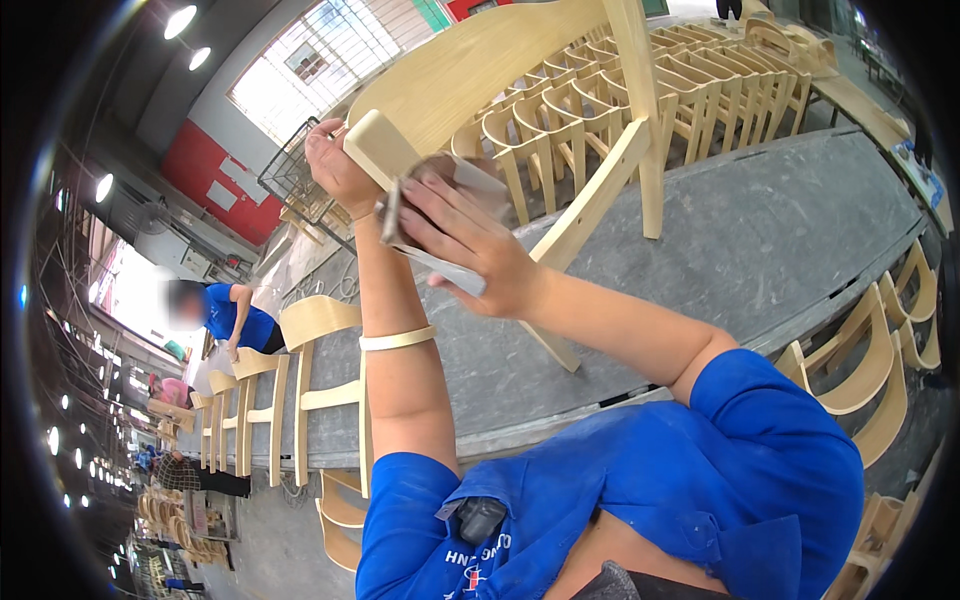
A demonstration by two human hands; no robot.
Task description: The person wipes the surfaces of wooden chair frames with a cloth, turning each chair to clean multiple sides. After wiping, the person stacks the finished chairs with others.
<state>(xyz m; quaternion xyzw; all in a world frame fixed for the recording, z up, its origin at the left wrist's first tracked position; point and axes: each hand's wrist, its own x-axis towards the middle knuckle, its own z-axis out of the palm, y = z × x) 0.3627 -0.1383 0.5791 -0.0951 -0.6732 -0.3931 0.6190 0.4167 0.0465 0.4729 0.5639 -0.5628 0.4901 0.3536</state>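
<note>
A pale wooden chair frame (470, 72) with a wide curved back stands on the grey tabletop right in front of me. My left hand (338, 170) is closed at the back's left end, beside the rounded end of a wooden bar (378, 143); part of its grip is hidden behind the wood. In my right hand (468, 238) is a bent sheet of sandpaper (480, 184), grey and brownish, pressed against that same bar. Motion slightly smears the sheet's upper edge.
Rows of similar chair frames (690, 85) stand beyond the table (760, 210). More frames line the left (325, 398), and curved wooden parts (870, 365) sit at the right. A co-worker in a blue shirt (240, 315) works at the far left.
</note>
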